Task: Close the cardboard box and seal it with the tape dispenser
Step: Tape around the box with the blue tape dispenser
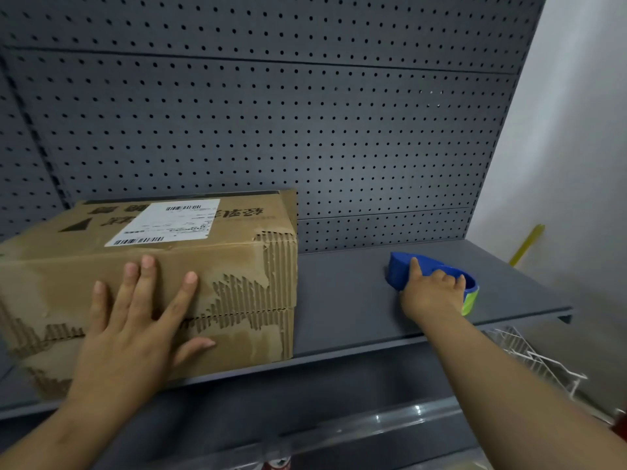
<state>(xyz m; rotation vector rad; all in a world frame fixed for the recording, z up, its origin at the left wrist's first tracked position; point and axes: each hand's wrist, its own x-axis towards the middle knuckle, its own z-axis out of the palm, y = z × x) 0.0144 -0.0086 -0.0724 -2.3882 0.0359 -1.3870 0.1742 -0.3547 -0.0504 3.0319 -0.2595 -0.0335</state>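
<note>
A worn cardboard box (210,262) with a white shipping label sits on the left of the grey shelf (342,300), its flaps folded down. My left hand (135,320) lies flat with spread fingers against the box's front face. To the right, a blue tape dispenser (400,269) with a yellow-green tape roll rests on the shelf. My right hand (431,293) is wrapped over the dispenser's top, fingers curled around it.
A grey pegboard (305,130) backs the shelf. A white wire basket (529,357) hangs below the shelf's right end. A yellow stick (527,244) leans by the white wall at right. A lower shelf edge with a clear strip runs underneath.
</note>
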